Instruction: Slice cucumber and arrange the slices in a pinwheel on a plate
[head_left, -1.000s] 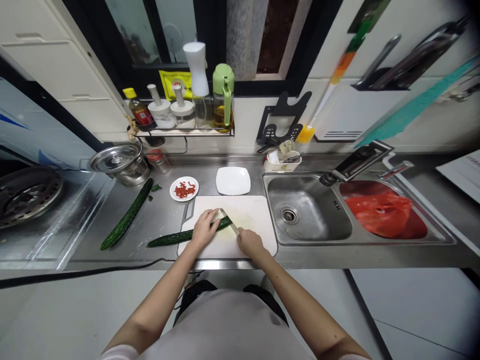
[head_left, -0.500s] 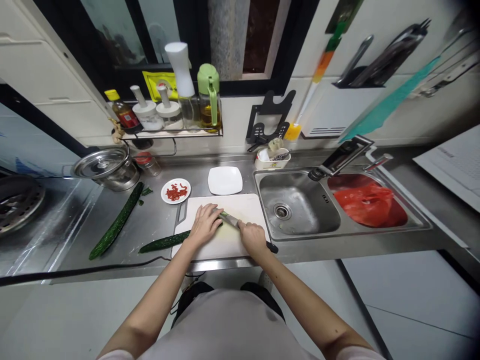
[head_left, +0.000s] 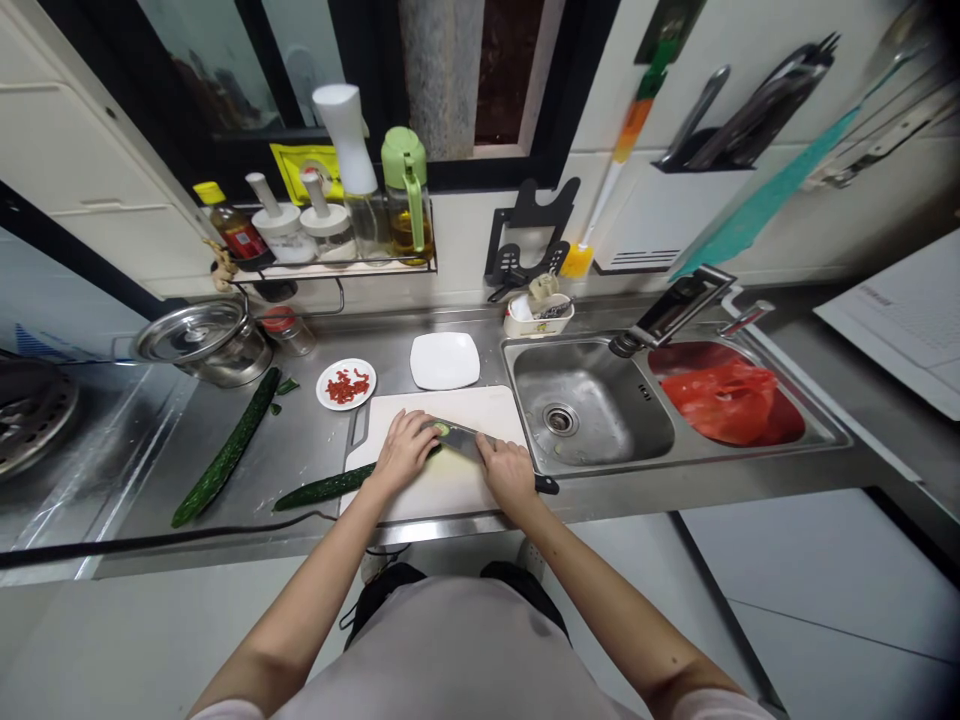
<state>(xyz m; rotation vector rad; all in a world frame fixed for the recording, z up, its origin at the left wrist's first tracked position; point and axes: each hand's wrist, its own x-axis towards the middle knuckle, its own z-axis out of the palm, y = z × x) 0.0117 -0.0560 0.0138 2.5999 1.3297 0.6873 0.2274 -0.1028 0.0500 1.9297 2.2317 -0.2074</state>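
I have the left hand [head_left: 405, 455] bent over the cucumber [head_left: 322, 488], holding it across the cutting board's [head_left: 465, 492] left edge; the right hand [head_left: 508, 475] wraps the kitchen knife's [head_left: 461, 440] handle. I'd keep left fingertips curled clear.

The knife [head_left: 463, 441] turned in the right hand [head_left: 508, 474] to show its broad side — its black handle end [head_left: 547, 485] emerged at right — and a pale green cut surface [head_left: 442, 429] appeared beside the left hand [head_left: 403, 452]
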